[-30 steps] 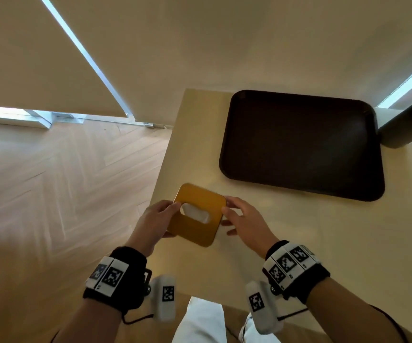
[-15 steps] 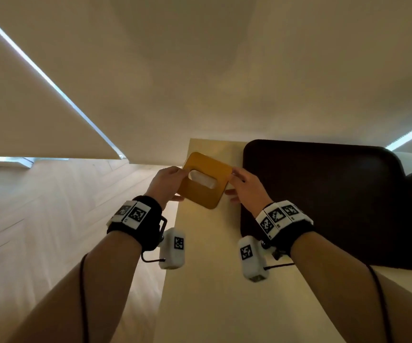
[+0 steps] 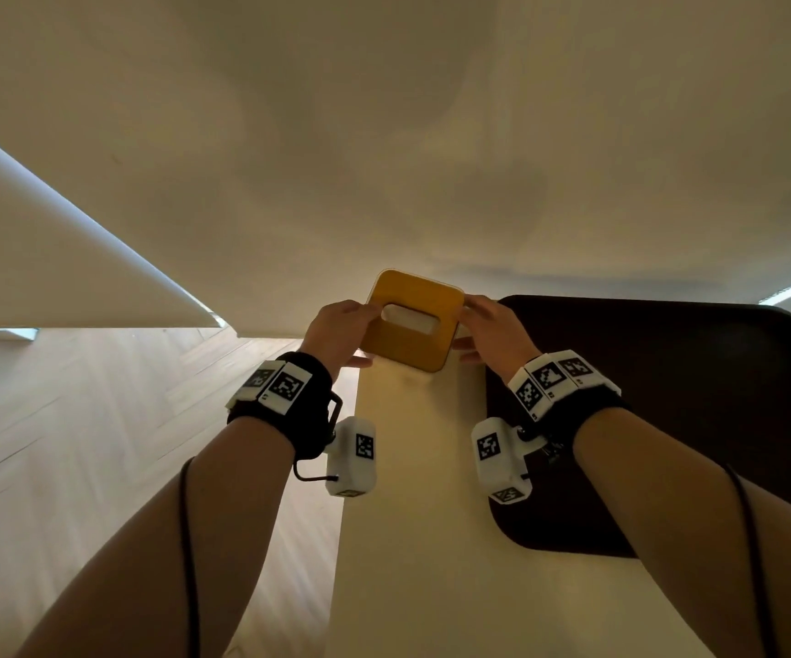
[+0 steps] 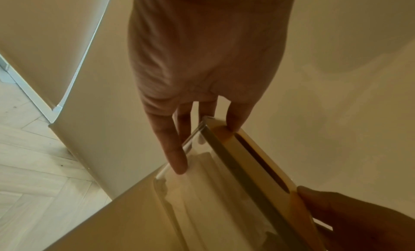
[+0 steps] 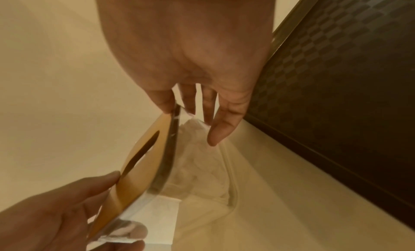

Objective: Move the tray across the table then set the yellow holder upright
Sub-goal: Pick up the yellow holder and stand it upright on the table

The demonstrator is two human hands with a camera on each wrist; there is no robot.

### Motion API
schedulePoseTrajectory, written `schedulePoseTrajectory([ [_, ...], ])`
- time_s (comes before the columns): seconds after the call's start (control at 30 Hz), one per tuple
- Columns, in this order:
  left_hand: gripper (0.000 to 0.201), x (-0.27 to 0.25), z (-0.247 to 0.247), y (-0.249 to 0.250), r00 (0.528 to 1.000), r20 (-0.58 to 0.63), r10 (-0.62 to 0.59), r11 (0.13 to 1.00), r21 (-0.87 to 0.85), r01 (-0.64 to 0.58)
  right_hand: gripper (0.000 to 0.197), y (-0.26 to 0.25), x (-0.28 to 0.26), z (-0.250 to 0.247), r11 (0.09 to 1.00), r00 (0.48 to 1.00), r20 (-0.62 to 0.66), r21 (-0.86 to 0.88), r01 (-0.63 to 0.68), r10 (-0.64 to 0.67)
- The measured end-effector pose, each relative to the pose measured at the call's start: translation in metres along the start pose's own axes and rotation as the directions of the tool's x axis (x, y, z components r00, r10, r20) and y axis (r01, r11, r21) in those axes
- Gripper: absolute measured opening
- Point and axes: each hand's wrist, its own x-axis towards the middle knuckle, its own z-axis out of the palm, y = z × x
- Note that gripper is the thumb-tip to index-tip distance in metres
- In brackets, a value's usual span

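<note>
The yellow holder (image 3: 400, 349) has a yellow lid with an oval slot and a clear body with white paper inside. It is tilted, lid toward me, over the far left corner of the table (image 3: 412, 539). My left hand (image 3: 341, 330) grips its left edge and my right hand (image 3: 493, 330) its right edge. In the left wrist view the thumb of the left hand (image 4: 186, 116) is on the lid (image 4: 258, 159), fingers on the clear side. The right hand (image 5: 197, 98) pinches the lid (image 5: 145, 166) likewise. The dark tray (image 3: 669, 396) lies flat just right of the holder.
The table's left edge runs close beside my left wrist, with wooden floor (image 3: 75, 467) below. A pale wall (image 3: 384, 159) rises right behind the table's far edge. The tray (image 5: 336, 95) fills the table's right part.
Both hands have carried the holder away from me, from the near left of the table to its far left corner beside the tray. The grip is the same.
</note>
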Motion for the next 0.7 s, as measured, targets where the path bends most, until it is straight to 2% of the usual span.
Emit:
schedulePoseTrajectory([
  [0.1,0.020,0.004,0.001,0.001,1.000,0.000,0.001,1.000,0.011,-0.001,0.028,-0.002,0.002,-0.001,1.000,1.000,-0.008,0.003,0.001,-0.001],
  [0.3,0.026,0.005,0.000,0.002,1.000,0.009,0.008,0.999,0.042,-0.008,0.038,-0.004,-0.003,0.001,1.000,1.000,-0.015,-0.008,0.001,-0.001],
  [0.4,0.023,0.009,-0.007,0.002,0.995,-0.075,0.072,0.996,0.062,-0.068,0.043,-0.001,-0.009,0.004,1.000,0.993,-0.121,0.018,0.010,-0.008],
  [0.5,0.012,0.012,-0.015,0.003,0.977,-0.143,0.159,0.986,0.082,-0.148,0.039,0.006,-0.018,0.010,0.996,0.971,-0.239,0.079,0.036,-0.016],
  [0.7,0.010,0.011,-0.014,0.008,0.962,-0.078,0.261,0.954,0.172,-0.245,0.032,0.013,-0.024,0.027,0.983,0.961,-0.276,0.179,0.049,0.003],
])
